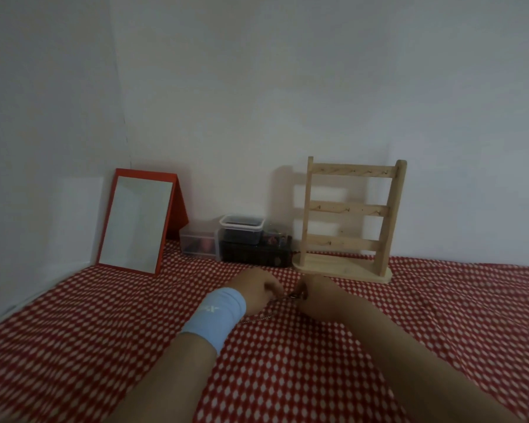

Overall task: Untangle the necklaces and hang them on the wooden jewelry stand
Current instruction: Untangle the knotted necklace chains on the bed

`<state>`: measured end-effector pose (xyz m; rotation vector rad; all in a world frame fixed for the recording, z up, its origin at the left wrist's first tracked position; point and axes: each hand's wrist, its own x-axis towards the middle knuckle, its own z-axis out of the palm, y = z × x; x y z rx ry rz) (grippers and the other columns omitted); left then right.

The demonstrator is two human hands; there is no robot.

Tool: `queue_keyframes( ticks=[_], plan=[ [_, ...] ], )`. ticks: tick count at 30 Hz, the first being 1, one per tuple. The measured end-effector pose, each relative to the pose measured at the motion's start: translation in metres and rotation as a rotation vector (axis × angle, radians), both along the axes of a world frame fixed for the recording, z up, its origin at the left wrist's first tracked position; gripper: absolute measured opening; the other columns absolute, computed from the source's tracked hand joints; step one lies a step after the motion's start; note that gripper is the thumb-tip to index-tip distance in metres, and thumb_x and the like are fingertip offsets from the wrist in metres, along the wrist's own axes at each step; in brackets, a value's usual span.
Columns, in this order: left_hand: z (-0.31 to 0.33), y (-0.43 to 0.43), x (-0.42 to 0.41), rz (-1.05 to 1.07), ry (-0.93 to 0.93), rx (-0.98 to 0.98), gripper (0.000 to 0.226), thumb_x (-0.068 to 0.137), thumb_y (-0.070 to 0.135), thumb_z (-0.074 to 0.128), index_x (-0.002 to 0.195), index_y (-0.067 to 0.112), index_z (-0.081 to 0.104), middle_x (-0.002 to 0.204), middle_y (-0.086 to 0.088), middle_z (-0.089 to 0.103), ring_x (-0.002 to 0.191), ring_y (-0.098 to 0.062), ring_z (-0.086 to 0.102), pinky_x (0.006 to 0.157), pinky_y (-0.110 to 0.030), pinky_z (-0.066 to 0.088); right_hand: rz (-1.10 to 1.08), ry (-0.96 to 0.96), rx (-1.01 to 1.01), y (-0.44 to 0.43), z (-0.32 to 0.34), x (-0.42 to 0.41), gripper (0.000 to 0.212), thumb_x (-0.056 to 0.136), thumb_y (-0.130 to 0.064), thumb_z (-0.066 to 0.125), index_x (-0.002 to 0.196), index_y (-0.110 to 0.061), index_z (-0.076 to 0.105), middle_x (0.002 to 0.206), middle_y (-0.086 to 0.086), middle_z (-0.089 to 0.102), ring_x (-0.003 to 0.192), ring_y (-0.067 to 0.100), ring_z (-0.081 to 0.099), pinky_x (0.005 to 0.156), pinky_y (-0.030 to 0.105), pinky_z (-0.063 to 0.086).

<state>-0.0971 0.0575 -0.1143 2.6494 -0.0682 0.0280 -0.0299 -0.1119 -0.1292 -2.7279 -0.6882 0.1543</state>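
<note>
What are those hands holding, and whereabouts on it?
A thin necklace chain. The left hand and right hand each pinch it with their fingertips, close together, beside a small dark bit too blurred to identify.

Two hands close together, fingers curled.
The left hand [255,289], a light-blue wristband [216,314] on its wrist, and the right hand [319,296] reach forward on bare forearms, nearly touching, each pinching the thin necklace chain [283,297] stretched between them.

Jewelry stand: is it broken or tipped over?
No. The wooden jewelry stand stands upright and whole on the checked cloth; nothing hangs on it. The left hand and right hand pinch a necklace.
</note>
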Motion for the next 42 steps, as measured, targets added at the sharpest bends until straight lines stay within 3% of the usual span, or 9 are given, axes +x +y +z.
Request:
queue_keyframes(
  ticks=[6, 10, 16, 19, 22, 27, 31, 35, 42],
  plan=[
    [-0.027, -0.012, 0.015, 0.046, 0.025, 0.097, 0.032, 0.097, 0.025, 0.049, 0.120, 0.028, 0.070, 0.127, 0.002, 0.065, 0.108, -0.020, 0.061, 0.103, -0.034, 0.047, -0.026, -0.010, -0.094, -0.021, 0.002, 0.002, 0.019, 0.098, -0.030, 0.064, 0.114, -0.022, 0.070, 0.117, 0.000, 0.067, 0.103, 0.015, 0.060, 0.090, 0.027, 0.049],
    [-0.025, -0.002, 0.018, 0.159, 0.071, 0.384, 0.036, 0.093, 0.039, 0.049, 0.126, 0.035, 0.064, 0.134, 0.003, 0.059, 0.115, -0.022, 0.057, 0.103, -0.040, 0.046, -0.051, -0.050, -0.288, -0.036, 0.011, 0.004, 0.034, 0.097, -0.031, 0.060, 0.129, -0.019, 0.061, 0.128, 0.004, 0.063, 0.118, 0.023, 0.060, 0.104, 0.037, 0.049],
    [-0.019, 0.013, 0.011, 0.316, 0.091, 0.549, 0.034, 0.099, 0.025, 0.044, 0.125, 0.013, 0.061, 0.133, -0.006, 0.058, 0.119, -0.022, 0.055, 0.104, -0.033, 0.042, -0.046, -0.111, -0.471, -0.037, 0.017, 0.006, 0.043, 0.091, -0.039, 0.065, 0.128, -0.018, 0.059, 0.121, 0.003, 0.064, 0.113, 0.022, 0.060, 0.102, 0.039, 0.050],
    [-0.014, 0.006, 0.009, 0.235, -0.118, 0.386, 0.030, 0.096, 0.016, 0.047, 0.116, 0.019, 0.069, 0.128, -0.002, 0.063, 0.113, -0.020, 0.059, 0.101, -0.031, 0.045, 0.010, -0.183, -0.407, -0.021, 0.013, 0.002, 0.036, 0.095, -0.037, 0.064, 0.126, -0.019, 0.061, 0.124, 0.003, 0.062, 0.118, 0.024, 0.055, 0.108, 0.043, 0.042],
    [-0.017, -0.009, 0.008, 0.031, -0.146, 0.086, 0.034, 0.099, 0.012, 0.048, 0.122, 0.027, 0.068, 0.134, 0.004, 0.060, 0.120, -0.016, 0.056, 0.107, -0.026, 0.039, 0.028, -0.111, -0.277, -0.005, 0.008, 0.003, 0.026, 0.097, -0.025, 0.064, 0.122, -0.020, 0.068, 0.124, 0.005, 0.066, 0.114, 0.023, 0.060, 0.103, 0.037, 0.050],
    [-0.035, -0.022, 0.017, -0.126, -0.100, 0.052, 0.030, 0.098, 0.022, 0.050, 0.117, 0.031, 0.070, 0.122, 0.006, 0.066, 0.108, -0.013, 0.060, 0.103, -0.030, 0.045, -0.003, -0.030, -0.140, -0.012, 0.005, 0.008, 0.020, 0.096, -0.029, 0.066, 0.113, -0.020, 0.073, 0.114, 0.002, 0.068, 0.106, 0.018, 0.063, 0.096, 0.031, 0.052],
    [-0.035, -0.028, 0.022, -0.073, -0.188, -0.006, 0.014, 0.089, 0.032, 0.065, 0.096, 0.029, 0.076, 0.097, 0.010, 0.069, 0.089, -0.008, 0.061, 0.090, -0.033, 0.051, 0.056, 0.074, -0.015, -0.026, 0.001, 0.009, 0.014, 0.100, -0.038, 0.060, 0.093, -0.029, 0.068, 0.096, -0.008, 0.066, 0.090, 0.009, 0.060, 0.080, 0.025, 0.047],
    [-0.034, -0.028, 0.027, 0.015, -0.232, -0.167, 0.010, 0.090, 0.032, 0.064, 0.094, 0.031, 0.073, 0.095, 0.014, 0.068, 0.089, -0.004, 0.061, 0.088, -0.029, 0.051, 0.076, 0.156, 0.173, -0.030, 0.008, 0.011, 0.021, 0.103, -0.036, 0.054, 0.083, -0.034, 0.060, 0.087, -0.009, 0.062, 0.083, 0.008, 0.058, 0.076, 0.026, 0.044],
    [-0.025, -0.029, 0.028, 0.130, -0.400, -0.403, 0.007, 0.089, 0.028, 0.064, 0.088, 0.031, 0.058, 0.086, 0.012, 0.062, 0.084, -0.003, 0.059, 0.074, -0.019, 0.047, 0.014, 0.389, 0.583, -0.026, 0.004, 0.014, 0.032, 0.105, -0.029, 0.053, 0.104, -0.001, 0.069, 0.062, -0.003, 0.048, 0.051, 0.010, 0.041, 0.053, 0.027, 0.038]
  ],
)
